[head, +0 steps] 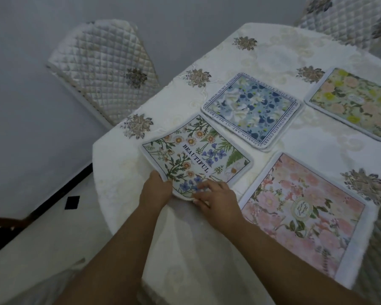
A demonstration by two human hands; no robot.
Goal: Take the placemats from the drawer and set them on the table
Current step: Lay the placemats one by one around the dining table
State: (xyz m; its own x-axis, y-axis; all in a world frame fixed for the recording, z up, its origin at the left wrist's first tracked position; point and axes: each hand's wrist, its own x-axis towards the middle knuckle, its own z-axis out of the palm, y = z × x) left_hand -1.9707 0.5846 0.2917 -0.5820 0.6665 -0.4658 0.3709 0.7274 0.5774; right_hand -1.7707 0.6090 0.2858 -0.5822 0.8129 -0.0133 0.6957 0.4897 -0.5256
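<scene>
Several floral placemats lie on the white embroidered tablecloth (273, 53). The nearest to me is a wildflower placemat (198, 150) printed with the word BEAUTIFUL, close to the table's near left edge. My left hand (155, 190) grips its near corner, which curls up off the cloth. My right hand (216, 198) pinches the near edge beside it, fingers on top of the mat. A blue floral placemat (251, 110) lies flat just beyond. A pink rose placemat (299, 214) lies to the right, and a yellow-green one (352, 102) at the far right.
A quilted chair (101, 69) stands at the table's left side, and another quilted chair (348, 18) at the far right corner. The tablecloth hangs over the near edge. The floor (42, 227) is pale tile with a dark strip.
</scene>
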